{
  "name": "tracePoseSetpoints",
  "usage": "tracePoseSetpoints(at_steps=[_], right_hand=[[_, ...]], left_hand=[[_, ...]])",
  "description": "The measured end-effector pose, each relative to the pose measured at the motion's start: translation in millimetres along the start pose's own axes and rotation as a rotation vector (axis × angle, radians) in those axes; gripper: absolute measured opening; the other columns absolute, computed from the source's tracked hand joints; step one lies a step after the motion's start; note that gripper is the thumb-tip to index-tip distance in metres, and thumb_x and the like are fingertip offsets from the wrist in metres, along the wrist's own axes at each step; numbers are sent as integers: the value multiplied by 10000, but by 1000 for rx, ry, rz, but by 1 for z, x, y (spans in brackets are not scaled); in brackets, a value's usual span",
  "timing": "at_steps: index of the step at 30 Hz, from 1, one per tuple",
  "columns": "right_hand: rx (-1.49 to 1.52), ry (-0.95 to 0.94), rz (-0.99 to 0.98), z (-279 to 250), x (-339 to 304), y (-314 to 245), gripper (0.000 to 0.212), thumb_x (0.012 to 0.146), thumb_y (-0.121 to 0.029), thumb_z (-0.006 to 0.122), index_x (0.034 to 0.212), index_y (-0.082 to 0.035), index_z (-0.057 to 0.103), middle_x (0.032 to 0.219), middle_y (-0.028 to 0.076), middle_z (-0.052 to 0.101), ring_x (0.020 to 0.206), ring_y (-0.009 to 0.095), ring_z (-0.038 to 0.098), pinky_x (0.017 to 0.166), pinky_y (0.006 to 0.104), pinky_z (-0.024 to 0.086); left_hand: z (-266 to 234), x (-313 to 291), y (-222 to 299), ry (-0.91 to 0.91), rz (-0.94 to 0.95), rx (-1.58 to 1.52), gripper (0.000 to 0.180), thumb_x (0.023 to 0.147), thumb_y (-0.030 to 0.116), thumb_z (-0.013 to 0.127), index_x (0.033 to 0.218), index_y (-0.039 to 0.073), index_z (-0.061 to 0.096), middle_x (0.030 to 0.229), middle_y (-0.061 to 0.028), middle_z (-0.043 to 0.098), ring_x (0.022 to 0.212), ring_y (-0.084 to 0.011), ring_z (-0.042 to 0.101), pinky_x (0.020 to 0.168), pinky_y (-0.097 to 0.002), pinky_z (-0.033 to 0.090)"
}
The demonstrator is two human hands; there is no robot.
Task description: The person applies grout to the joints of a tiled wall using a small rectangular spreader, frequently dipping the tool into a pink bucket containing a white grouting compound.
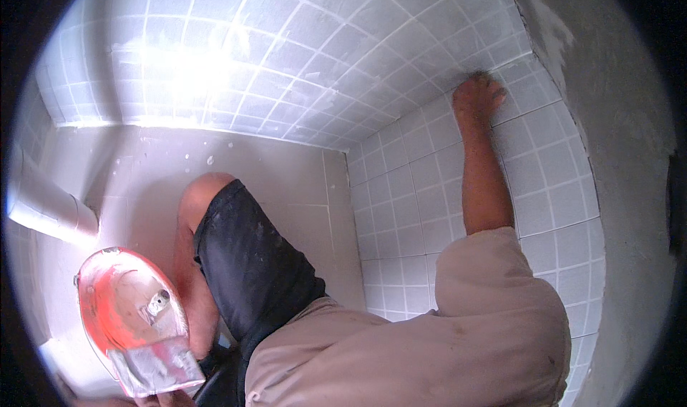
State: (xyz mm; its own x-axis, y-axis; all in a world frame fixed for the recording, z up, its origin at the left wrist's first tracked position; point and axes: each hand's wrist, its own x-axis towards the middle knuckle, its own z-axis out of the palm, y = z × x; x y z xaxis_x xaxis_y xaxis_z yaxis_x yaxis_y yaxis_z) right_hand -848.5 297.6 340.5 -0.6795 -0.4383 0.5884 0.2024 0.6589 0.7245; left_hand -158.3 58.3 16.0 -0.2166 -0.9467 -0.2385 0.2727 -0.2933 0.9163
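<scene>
My right arm reaches far out to the tiled wall on the right. My right hand point(478, 99) is up against the grey tiles point(436, 199) near the upper corner, its fingers bent. Whatever lies under those fingers, if anything, is hidden. Low on the left, my left hand point(166, 400) shows only its fingers, closed under the edge of a flat rectangular plate point(159, 366) smeared with whitish paste. This plate is tilted over the near rim of a red bucket point(100, 303). Inside the bucket sits pale residue and a small metallic-looking piece point(157, 303).
A white pipe point(54, 210) stands at the left. White-smeared tiles point(286, 70) cover the far wall. My bent leg in black shorts point(250, 264) is between the bucket and the right wall. Bare grey plaster point(630, 214) borders the tiles. Pale spots dot the floor point(286, 171).
</scene>
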Motion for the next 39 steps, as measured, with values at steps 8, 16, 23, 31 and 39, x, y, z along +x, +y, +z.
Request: tracePoseSetpoints(at_steps=[8, 16, 23, 31, 39], right_hand=[[1793, -532, -568, -163, -173, -94, 326, 917, -46, 582, 1228, -71, 674, 1033, 65, 648, 914, 147, 559, 863, 287, 444], [1851, -158, -1172, -251, -220, -133, 341, 882, -5, 604, 1211, -52, 683, 886, 65, 595, 851, 206, 500, 840, 346, 382], [1915, -248, -1116, -250, -238, -152, 418, 855, 25, 589, 1231, -131, 682, 927, 53, 528, 903, 230, 492, 861, 384, 360], [1991, -1184, -301, -194, -198, -99, 298, 912, -68, 572, 1192, -81, 673, 1108, 100, 636, 1032, 143, 575, 921, 308, 451], [407, 244, 147, -9, -9, 48, 292, 819, -151, 622, 1092, -89, 703, 1196, 107, 608, 1099, 351, 512, 960, 532, 358]], left_hand=[[184, 5, 31, -483, -399, -142, 341, 889, -71, 573, 1224, -10, 574, 1161, -46, 633, 1081, -142, 572, 968, -303, 435], [218, 9, 26, -645, -233, -149, 387, 928, -90, 551, 1307, -21, 523, 1224, -79, 618, 1112, -153, 572, 1003, -323, 434], [229, 16, 31, -728, -225, -75, 320, 928, -97, 509, 1242, -41, 538, 1106, -98, 633, 969, -140, 616, 806, -294, 525], [222, 27, 25, -637, -295, 44, 409, 913, -56, 523, 1319, -16, 540, 1170, -73, 625, 1075, -160, 581, 922, -314, 468], [181, -2, 16, -615, -379, 66, 294, 867, -28, 613, 1161, -23, 614, 1037, -47, 667, 949, -121, 592, 869, -268, 448]])
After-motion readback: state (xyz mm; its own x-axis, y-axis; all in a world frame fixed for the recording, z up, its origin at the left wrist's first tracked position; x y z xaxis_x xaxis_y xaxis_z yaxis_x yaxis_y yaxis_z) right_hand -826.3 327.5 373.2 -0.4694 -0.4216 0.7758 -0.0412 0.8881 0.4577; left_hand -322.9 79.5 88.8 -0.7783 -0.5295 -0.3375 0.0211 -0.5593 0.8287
